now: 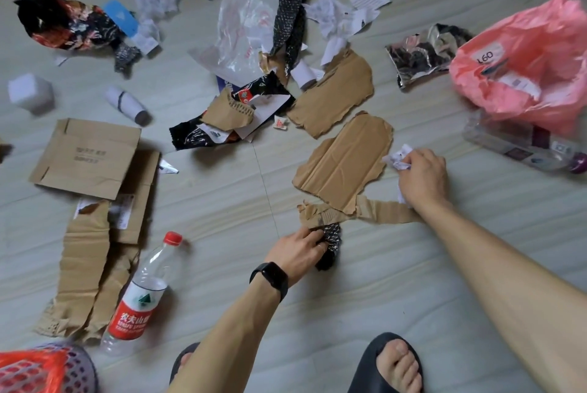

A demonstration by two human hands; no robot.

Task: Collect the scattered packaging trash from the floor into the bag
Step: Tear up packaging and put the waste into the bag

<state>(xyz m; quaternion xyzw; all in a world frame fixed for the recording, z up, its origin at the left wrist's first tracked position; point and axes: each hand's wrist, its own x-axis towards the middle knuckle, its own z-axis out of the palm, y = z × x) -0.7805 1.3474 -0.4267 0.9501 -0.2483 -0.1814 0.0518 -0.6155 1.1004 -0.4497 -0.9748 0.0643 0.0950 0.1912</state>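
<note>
Mid pickup, both hands busy. My right hand is curled round a crumpled paper, just beside the torn cardboard. My left hand pinches a black dotted wrapper on the floor. The pink bag lies open, far right, near the right hand. Next, I reckon: lift both, carry to the bag mouth, drop. Lots of litter left, so early days.

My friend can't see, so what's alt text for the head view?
Over a trash-strewn floor, the right hand grips crumpled white paper and the left hand grips a black dotted wrapper. A pink plastic bag lies at right; torn cardboard and a water bottle lie nearby.
</note>
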